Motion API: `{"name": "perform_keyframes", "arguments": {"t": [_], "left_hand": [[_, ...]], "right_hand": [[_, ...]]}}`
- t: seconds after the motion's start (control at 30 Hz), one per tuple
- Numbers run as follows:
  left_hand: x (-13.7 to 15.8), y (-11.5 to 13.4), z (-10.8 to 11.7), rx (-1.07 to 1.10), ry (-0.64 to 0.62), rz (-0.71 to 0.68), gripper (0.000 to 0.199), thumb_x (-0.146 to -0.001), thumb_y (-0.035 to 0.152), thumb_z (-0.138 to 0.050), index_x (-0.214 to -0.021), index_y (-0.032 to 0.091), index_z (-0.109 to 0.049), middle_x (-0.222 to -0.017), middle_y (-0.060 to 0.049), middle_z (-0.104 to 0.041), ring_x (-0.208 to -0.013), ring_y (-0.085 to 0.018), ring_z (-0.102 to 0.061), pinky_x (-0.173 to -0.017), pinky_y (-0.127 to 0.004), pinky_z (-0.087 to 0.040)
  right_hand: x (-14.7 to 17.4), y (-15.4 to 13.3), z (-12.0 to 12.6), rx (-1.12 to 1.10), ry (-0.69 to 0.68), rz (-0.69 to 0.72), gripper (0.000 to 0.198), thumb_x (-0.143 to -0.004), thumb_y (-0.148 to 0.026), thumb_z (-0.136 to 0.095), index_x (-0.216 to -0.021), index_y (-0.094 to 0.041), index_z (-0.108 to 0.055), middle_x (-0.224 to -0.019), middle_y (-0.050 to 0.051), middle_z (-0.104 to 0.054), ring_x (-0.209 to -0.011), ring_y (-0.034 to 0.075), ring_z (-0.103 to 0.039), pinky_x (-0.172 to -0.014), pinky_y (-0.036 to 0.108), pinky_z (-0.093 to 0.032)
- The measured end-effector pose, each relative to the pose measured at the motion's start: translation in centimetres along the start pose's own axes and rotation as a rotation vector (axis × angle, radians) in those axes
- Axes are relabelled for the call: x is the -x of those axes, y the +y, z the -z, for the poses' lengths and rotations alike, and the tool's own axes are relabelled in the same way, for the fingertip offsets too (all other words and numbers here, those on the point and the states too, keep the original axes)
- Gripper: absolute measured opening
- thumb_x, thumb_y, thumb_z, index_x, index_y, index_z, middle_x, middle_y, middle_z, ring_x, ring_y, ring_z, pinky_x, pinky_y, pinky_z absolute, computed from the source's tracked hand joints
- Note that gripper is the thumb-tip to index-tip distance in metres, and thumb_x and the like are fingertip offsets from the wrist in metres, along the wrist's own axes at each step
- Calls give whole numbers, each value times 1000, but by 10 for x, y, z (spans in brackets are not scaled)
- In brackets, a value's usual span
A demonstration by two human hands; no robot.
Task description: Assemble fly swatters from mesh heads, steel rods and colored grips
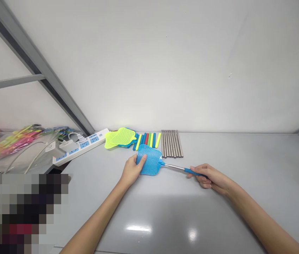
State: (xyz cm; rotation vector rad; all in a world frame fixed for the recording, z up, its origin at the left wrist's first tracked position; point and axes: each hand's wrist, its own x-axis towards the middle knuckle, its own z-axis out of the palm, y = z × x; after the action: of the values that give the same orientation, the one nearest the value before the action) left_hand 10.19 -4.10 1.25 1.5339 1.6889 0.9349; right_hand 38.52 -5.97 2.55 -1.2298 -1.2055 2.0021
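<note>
A blue fly swatter (151,164) with a metal rod and blue grip is held level over the grey table, between my two hands. My left hand (133,167) pinches the left edge of its mesh head, thumb on top. Around the blue grip at the other end, my right hand (204,175) has its fingers closed. Behind the swatter lie several coloured handle grips (146,139) side by side, and to their right a row of metal rods (172,144). Yellow-green swatter heads (120,137) are piled on blue ones at the left of the grips.
A white power strip (85,144) with plugs and cables lies at the left. Beyond it are plastic bags of bright-coloured items (19,141). A white wall (178,70) stands behind the table (257,158), with a grey metal frame (40,67) at the left. The lower left corner is pixelated.
</note>
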Motion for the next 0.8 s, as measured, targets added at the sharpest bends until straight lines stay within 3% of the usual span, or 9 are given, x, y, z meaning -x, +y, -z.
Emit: {"name": "perform_keyframes", "arguments": {"t": [0.8], "left_hand": [[3,3,-3,43,106,1,39,-70,55,-43,-65,17,-51,-46,5,-43,-37,-11,-45,-31,-20,-34]], "right_hand": [[1,0,-1,-43,9,3,37,-73,-43,-53,-75,-8,-63,-43,-8,-22,-41,4,-11,-39,23,-11]]}}
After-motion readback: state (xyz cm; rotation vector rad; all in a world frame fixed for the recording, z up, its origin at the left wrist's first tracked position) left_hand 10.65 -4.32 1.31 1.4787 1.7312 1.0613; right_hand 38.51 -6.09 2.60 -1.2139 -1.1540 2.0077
